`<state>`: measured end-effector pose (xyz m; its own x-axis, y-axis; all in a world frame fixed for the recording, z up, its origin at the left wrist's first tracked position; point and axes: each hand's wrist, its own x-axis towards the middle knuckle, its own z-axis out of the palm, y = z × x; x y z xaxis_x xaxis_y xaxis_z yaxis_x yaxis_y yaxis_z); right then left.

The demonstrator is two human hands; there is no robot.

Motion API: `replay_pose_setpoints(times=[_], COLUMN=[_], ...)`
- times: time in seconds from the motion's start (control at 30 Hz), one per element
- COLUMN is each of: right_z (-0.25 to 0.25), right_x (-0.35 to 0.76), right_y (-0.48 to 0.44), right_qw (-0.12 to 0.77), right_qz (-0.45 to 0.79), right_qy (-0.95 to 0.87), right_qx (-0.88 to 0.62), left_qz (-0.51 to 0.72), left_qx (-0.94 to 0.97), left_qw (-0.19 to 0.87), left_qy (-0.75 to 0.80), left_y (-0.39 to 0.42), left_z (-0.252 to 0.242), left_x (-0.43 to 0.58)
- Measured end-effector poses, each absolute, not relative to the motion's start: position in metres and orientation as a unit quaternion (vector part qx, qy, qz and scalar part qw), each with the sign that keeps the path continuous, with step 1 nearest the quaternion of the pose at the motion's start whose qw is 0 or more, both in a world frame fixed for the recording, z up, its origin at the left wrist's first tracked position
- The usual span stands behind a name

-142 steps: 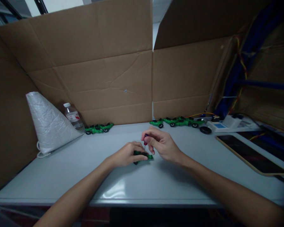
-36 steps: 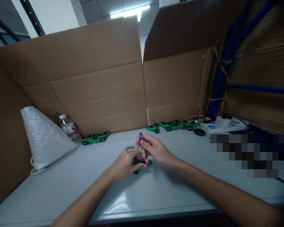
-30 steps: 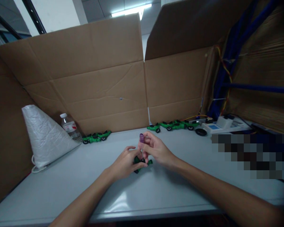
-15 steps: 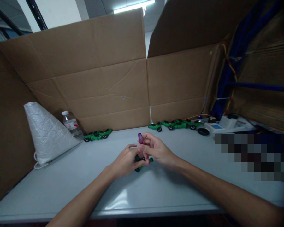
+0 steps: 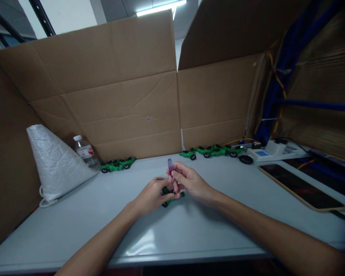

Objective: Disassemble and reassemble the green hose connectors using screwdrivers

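Note:
Near the middle of the white table, my left hand (image 5: 151, 195) is closed on a small green toy car (image 5: 167, 200) with black wheels, holding it low against the tabletop. The fingers cover much of the car. My right hand (image 5: 191, 182) pinches a small screwdriver (image 5: 170, 165) by its translucent purple handle. The screwdriver stands nearly upright, its thin shaft pointing down at the car between my hands. Fingers hide where the tip meets the car.
Green toy cars (image 5: 117, 165) line the back left, and more toy cars (image 5: 220, 150) the back right. A silvery bag (image 5: 56, 165) and water bottle (image 5: 86, 151) stand left. On the right lie a black ring (image 5: 245, 159), power strip (image 5: 276, 151) and phone (image 5: 301, 186). Cardboard walls (image 5: 117, 92) surround the table.
My right thumb has shifted up on the screwdriver handle and the fingers have rolled slightly. My left hand keeps the toy car in nearly the same place. The view has shifted slightly.

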<state>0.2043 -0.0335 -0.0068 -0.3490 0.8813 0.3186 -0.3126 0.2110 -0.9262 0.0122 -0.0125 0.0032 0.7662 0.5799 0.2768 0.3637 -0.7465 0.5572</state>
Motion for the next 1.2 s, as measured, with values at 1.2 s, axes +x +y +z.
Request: replay_pose_setpoints(times=[1.2], right_z=[-0.002], right_x=[0.226], right_y=[-0.031], right_qw=[0.383], right_qz=[0.077], right_qy=[-0.841], right_qx=[-0.375], left_qz=[0.308], left_qx=[0.852], left_qw=[0.275], left_qy=[0.321], left_y=[-0.002], left_z=[0.002], left_x=[0.006])
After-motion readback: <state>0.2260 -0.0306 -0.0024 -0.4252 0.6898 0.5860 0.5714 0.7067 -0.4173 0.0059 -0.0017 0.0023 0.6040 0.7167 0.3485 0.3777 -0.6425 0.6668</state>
